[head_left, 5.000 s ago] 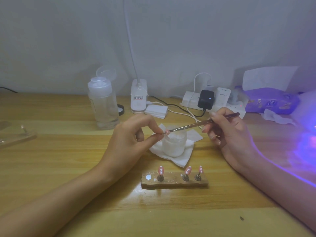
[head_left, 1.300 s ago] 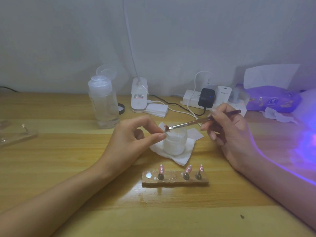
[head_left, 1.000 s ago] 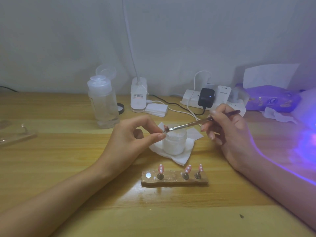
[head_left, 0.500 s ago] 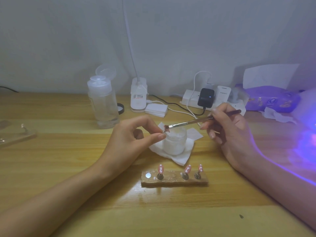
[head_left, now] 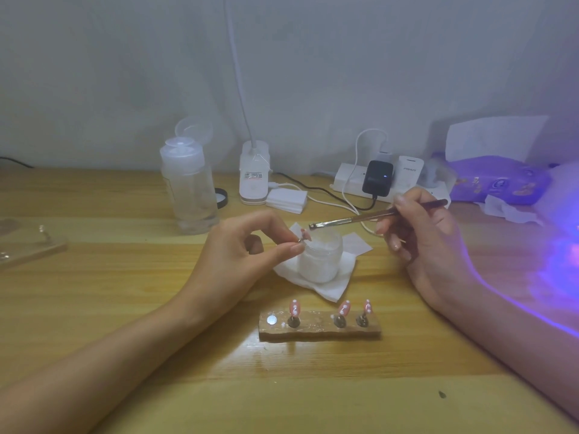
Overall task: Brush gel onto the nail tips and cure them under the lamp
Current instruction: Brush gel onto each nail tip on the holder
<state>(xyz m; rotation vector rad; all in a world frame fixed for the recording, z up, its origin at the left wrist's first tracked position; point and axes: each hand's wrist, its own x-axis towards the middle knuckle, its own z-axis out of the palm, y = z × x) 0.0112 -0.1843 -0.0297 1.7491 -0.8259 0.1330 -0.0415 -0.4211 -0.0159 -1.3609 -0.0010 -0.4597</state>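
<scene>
My left hand pinches a small pink nail tip on its stand between thumb and forefinger, just left of a white jar that sits on a folded tissue. My right hand holds a thin brush like a pen. Its bristle end hovers a little above and right of the nail tip, not touching it. In front, a wooden holder carries three pink nail tips on stands. Purple light from the curing lamp glows at the right edge.
A clear bottle with its flip cap open stands at the back left. A desk lamp base, a power strip with chargers and cables, and a purple wipes pack line the wall. A clear tray lies at far left.
The brush tip has lifted off the nail tip and drawn slightly up and to the right. My left hand keeps the nail tip in the same place.
</scene>
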